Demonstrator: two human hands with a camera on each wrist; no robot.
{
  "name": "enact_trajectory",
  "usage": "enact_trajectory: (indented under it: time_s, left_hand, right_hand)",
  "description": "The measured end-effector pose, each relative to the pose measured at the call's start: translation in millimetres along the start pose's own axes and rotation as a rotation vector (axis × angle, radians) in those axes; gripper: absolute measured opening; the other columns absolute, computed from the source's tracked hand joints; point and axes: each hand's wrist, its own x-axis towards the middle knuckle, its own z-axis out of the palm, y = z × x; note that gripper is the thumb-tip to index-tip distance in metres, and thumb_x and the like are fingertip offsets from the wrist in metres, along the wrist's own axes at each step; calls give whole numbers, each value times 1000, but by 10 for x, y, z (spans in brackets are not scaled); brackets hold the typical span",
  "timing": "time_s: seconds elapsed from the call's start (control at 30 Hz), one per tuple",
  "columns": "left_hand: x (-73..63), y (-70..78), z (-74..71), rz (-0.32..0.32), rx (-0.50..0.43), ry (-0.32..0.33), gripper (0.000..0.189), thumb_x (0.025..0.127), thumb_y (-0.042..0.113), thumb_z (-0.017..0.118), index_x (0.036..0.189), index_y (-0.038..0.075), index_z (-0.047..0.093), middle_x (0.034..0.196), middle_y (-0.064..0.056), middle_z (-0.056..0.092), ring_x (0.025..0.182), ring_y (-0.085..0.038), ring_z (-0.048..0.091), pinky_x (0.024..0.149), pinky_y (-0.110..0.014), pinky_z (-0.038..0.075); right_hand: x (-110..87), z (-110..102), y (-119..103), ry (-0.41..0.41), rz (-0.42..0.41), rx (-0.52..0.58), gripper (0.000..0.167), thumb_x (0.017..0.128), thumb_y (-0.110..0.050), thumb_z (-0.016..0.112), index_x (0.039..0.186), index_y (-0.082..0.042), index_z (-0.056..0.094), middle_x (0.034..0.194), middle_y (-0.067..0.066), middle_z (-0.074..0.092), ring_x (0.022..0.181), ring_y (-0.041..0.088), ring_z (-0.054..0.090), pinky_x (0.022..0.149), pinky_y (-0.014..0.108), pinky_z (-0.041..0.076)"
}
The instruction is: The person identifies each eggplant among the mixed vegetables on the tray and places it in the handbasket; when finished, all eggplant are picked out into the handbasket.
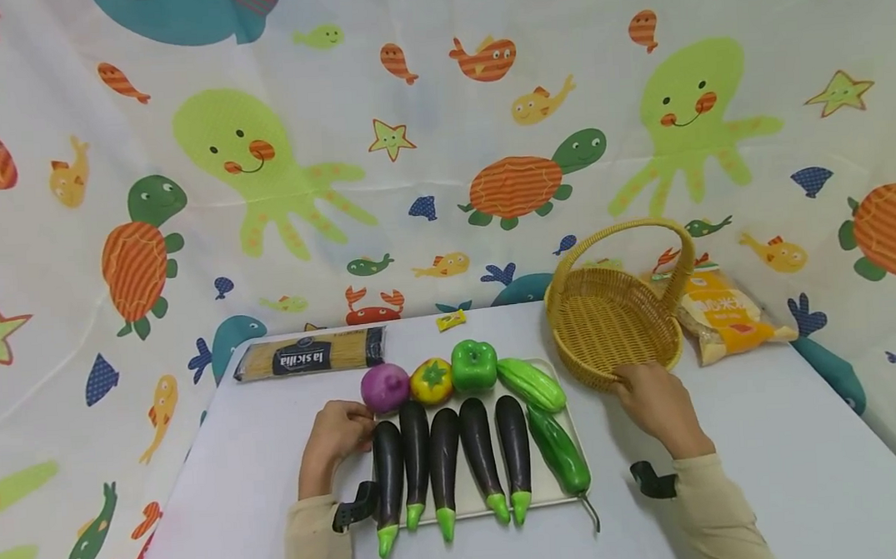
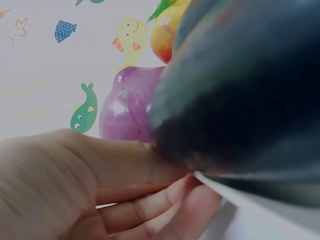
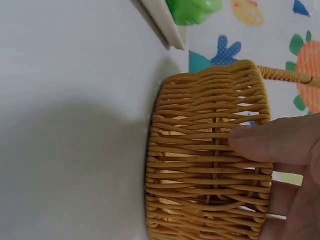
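My left hand (image 1: 338, 438) grips the left edge of a white tray (image 1: 543, 477); in the left wrist view its thumb lies above the tray's edge (image 2: 240, 201) and the fingers below. Several dark eggplants (image 1: 445, 463) lie side by side on the tray, the leftmost beside that hand. Behind them sit a purple onion (image 1: 385, 388), a yellow-red round vegetable (image 1: 432, 381) and a green bell pepper (image 1: 474, 365). My right hand (image 1: 656, 404) pinches the near rim of a wicker basket (image 1: 611, 326), thumb on the outer weave and fingers inside.
A light green gourd (image 1: 531, 384) and a long green pepper (image 1: 559, 450) lie at the tray's right side. A spaghetti pack (image 1: 310, 354) lies back left, a small yellow packet (image 1: 451, 319) at the back edge, an orange-yellow bag (image 1: 727, 313) right of the basket. A patterned curtain hangs behind.
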Motion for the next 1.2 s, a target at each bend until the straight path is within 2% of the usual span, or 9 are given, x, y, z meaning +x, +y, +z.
enact_trajectory:
  time_s: [0.3,0.47,0.6,0.7,0.83,0.9,1.0,1.1,1.2]
  left_hand:
    - [17,6,-2,4,-16,8,12,83,-11,65,92,-9,73,78,-10,67,65,-17,63,54,-26,59]
    - [24,15,-7,4,-7,15,12,83,-11,65,92,-8,73,76,-10,66,64,-17,62,53,-26,58]
    - [16,20,0,4,-34,1,12,83,-13,65,91,-10,72,74,-9,66,65,-17,61,54,-27,59]
    - [9,17,-2,5,-29,-12,12,82,-12,65,92,-10,71,74,-8,66,63,-17,62,54,-27,59]
    - [11,14,-36,-1,28,-8,15,81,-8,62,91,-6,73,74,-8,66,58,-16,62,53,-26,56]
    - [8,9,-47,-11,43,0,15,79,-7,62,90,-5,73,73,-8,66,55,-15,62,52,-24,54]
    - [-7,8,-48,-21,28,-12,12,80,-7,66,90,-5,72,73,-7,67,54,-15,63,52,-24,54]
    - [-20,10,-34,-25,-5,-35,10,81,-7,68,91,-6,71,72,-7,66,55,-16,63,53,-26,56]
    - [-23,28,-40,-23,-9,-42,11,82,-7,67,92,-6,70,72,-7,65,55,-17,63,53,-27,57]
  right_hand:
    - [-433,-68,-36,-8,-28,17,14,90,-5,73,102,-1,77,97,16,74,90,38,68,67,55,56]
    - [-571,-78,-88,-8,-35,26,12,90,-6,74,101,-3,78,97,13,74,93,38,68,72,59,56]
    - [-628,-123,-134,2,-50,2,9,89,-6,73,98,-5,77,94,10,74,90,36,68,70,57,57]
    - [-651,-197,-268,78,-86,-80,17,87,-8,76,101,-1,75,97,16,73,90,40,67,70,57,57]
    - [-626,-211,-679,159,-151,-93,34,85,-15,80,114,1,72,105,20,72,94,41,67,76,58,58]
    - [-610,-136,-922,104,-192,-39,37,88,-19,79,119,-1,71,107,18,72,95,37,69,78,55,60]
    - [-615,48,-1184,-51,-251,9,39,92,-26,75,126,-6,68,103,11,72,90,29,69,65,46,60]
    - [-658,225,-1290,-157,-281,-15,44,93,-31,74,129,-9,65,92,8,69,77,25,66,50,38,51]
    - [-698,374,-1294,-191,-302,-28,48,91,-35,75,131,-11,63,85,6,66,70,24,64,45,36,44]
